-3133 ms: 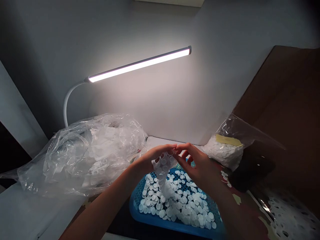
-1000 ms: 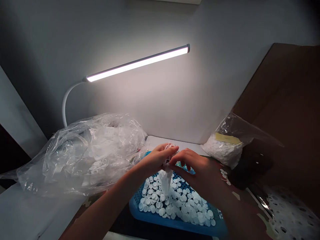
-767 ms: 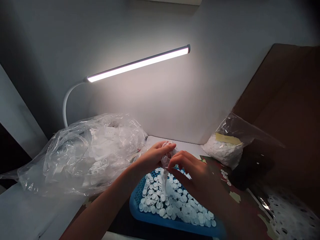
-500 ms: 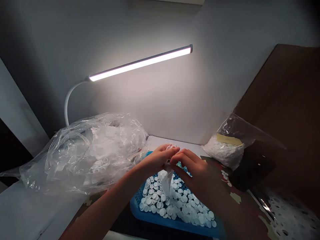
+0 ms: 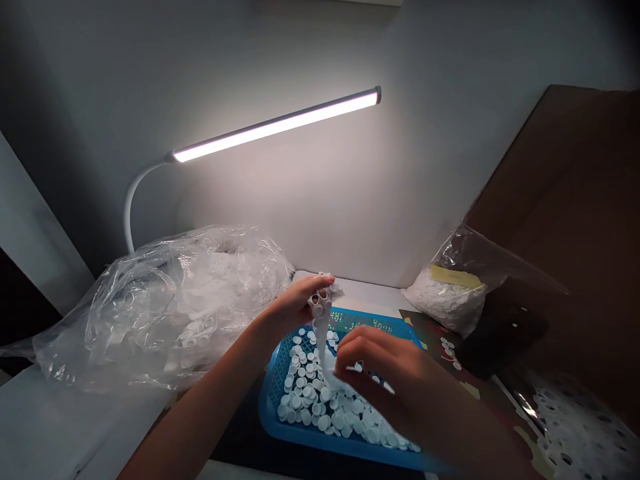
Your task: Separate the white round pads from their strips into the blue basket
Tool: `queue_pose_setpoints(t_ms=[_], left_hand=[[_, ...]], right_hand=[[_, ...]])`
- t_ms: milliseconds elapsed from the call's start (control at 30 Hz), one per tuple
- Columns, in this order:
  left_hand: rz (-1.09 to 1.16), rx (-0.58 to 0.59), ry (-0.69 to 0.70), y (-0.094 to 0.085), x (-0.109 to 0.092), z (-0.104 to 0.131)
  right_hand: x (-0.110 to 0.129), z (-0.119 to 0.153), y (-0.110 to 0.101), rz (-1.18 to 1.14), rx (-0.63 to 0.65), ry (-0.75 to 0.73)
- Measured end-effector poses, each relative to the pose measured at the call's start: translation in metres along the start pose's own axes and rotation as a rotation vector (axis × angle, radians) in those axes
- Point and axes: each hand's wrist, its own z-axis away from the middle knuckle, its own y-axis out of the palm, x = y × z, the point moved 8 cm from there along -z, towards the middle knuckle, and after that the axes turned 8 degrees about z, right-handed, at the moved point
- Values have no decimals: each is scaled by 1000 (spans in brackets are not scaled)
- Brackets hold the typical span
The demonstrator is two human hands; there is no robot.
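Now | left hand [image 5: 295,308]: perforated white strip [image 5: 323,333] | blue mesh basket [image 5: 280,427]: round discs [image 5: 320,400]

Matt white plastic discs [image 5: 320,400] fill a blue plastic mesh basket [image 5: 280,427]. Beside it lies a glossy, crinkled clear plastic bag [image 5: 165,307]. Brown matt cardboard [image 5: 575,220] stands on the right.
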Motion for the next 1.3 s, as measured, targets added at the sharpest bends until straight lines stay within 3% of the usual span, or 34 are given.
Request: queue_pose_setpoints(t_ms=[167,233,333,700,1033,1200,1300], left_hand=[[-57,178,-50,24,4,13],[-62,265,-45,32,5,17],[-33,307,-36,34,6,17],[-122,321,-101,36,10,20],[-26,225,-82,32,7,15],[119,53,-87,18,10,8],[131,20,-71,11,10,3]], right_hand=[[-43,-3,-14,-59,-194,224],[-49,-4,-17,-44,-265,257],[-51,-4,-17,-37,-314,260],[-50,-8,-13,65,-193,246],[-40,-10,-13,280,-268,145],[-37,-12,-8,404,-244,93],[-38,-13,-4,439,-199,73]])
